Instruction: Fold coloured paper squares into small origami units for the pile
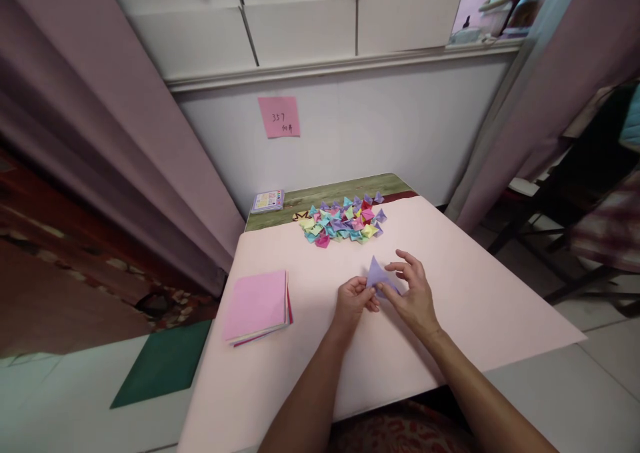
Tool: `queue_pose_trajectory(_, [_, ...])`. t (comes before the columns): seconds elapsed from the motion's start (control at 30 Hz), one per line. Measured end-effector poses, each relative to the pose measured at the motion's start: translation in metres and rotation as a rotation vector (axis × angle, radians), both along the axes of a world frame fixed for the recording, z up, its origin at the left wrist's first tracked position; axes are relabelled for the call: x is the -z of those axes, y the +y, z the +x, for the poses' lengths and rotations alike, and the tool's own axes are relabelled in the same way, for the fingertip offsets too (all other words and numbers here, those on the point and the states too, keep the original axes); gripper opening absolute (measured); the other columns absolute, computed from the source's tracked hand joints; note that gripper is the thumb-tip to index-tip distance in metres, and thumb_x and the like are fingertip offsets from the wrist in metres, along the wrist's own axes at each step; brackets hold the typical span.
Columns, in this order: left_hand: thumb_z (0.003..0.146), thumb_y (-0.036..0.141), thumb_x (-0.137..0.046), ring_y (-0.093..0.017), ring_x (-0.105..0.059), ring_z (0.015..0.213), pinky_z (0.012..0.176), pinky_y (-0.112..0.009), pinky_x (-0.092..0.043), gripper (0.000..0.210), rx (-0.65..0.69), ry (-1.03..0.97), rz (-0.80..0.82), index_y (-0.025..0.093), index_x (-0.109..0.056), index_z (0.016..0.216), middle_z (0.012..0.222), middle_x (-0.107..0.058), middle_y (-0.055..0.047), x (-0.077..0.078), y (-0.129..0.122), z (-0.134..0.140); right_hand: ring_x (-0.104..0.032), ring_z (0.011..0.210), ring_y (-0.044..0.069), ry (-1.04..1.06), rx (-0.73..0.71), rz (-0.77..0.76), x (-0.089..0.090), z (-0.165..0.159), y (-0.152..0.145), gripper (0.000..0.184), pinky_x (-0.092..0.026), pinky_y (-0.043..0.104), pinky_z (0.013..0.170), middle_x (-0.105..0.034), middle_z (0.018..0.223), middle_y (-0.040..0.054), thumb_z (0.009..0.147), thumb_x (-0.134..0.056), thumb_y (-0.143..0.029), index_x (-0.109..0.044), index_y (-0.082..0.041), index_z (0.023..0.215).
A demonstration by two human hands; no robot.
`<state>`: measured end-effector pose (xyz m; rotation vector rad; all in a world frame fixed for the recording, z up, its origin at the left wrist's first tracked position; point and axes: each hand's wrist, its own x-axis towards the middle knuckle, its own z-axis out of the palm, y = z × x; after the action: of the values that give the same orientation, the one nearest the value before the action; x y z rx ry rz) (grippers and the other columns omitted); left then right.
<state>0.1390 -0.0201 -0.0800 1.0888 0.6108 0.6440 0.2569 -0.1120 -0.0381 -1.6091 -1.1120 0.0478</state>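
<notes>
A small folded sheet of purple paper (376, 273), with a pointed tip upward, is between my two hands above the pink tabletop. My left hand (355, 299) pinches its lower left edge between thumb and curled fingers. On the other side, my right hand (413, 296) touches the paper with its thumb, while its other visible fingers are raised and spread apart. Part of the purple sheet's right side is hidden behind the right thumb. Beyond the hands lies a heap of small folded paper pieces (343, 223) in purple, blue, yellow, green and pink.
A stack of square paper (257, 305), pink on top, lies left of my hands. A printed packet (269, 201) sits at the far left corner. The pink table cover (480, 299) ends before the far edge, exposing green wood-patterned surface. A pink note (280, 117) hangs on the wall.
</notes>
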Motion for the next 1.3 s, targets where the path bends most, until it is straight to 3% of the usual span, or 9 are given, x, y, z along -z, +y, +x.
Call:
queue_pose_trajectory(0.2, [0.062,0.046,-0.083,-0.011,-0.057,0.043,0.046,-0.023,-0.046,0.043,0.000,-0.008,0.004,0.013,-0.063,0.082,0.055,-0.065,-0.001,-0.002,-0.001,0.001,-0.052,0.122,0.032,0.055,-0.028,-0.040,0.005,0.000,0.003,0.020,-0.052,0.048,0.089,-0.046,0.139,0.0123,0.076,-0.070,-0.034,-0.064,-0.023,0.091])
queue_pose_trajectory(0.47, [0.062,0.047,-0.083,-0.012,-0.058,0.045,0.047,-0.023,-0.048,0.045,0.010,-0.018,0.008,0.013,-0.064,0.082,0.057,-0.066,-0.002,-0.001,0.000,0.000,-0.052,0.122,0.032,0.067,-0.004,-0.014,0.004,-0.001,0.003,0.025,-0.053,0.048,0.089,-0.046,0.140,0.0135,0.075,-0.071,-0.033,-0.061,-0.022,0.095])
queue_pose_trajectory(1.03, [0.062,0.046,-0.084,-0.012,-0.058,0.046,0.050,-0.024,-0.049,0.043,-0.010,-0.010,-0.030,0.013,-0.064,0.081,0.058,-0.066,-0.002,-0.003,0.000,0.001,-0.054,0.120,0.032,0.062,-0.027,-0.066,0.013,0.000,0.003,0.019,-0.051,0.047,0.090,-0.051,0.134,0.0139,0.076,-0.072,-0.036,-0.060,-0.022,0.081])
queue_pose_trajectory(1.13, [0.064,0.043,-0.082,-0.010,-0.057,0.047,0.050,-0.022,-0.047,0.040,-0.049,-0.058,-0.083,0.013,-0.063,0.084,0.061,-0.067,-0.002,-0.004,0.001,0.000,-0.057,0.118,0.030,0.065,-0.089,-0.085,0.016,0.004,0.001,0.020,-0.052,0.046,0.091,-0.054,0.131,0.0128,0.077,-0.072,-0.039,-0.063,-0.023,0.085])
queue_pose_trajectory(1.3, [0.067,0.042,-0.080,-0.009,-0.055,0.047,0.048,-0.019,-0.040,0.043,-0.076,-0.128,-0.171,0.013,-0.062,0.093,0.057,-0.062,0.001,-0.007,0.003,-0.002,-0.057,0.121,0.029,-0.030,-0.243,-0.080,0.012,0.008,-0.004,0.034,-0.050,0.047,0.098,-0.054,0.135,0.0112,0.079,-0.073,-0.043,-0.066,-0.027,0.108])
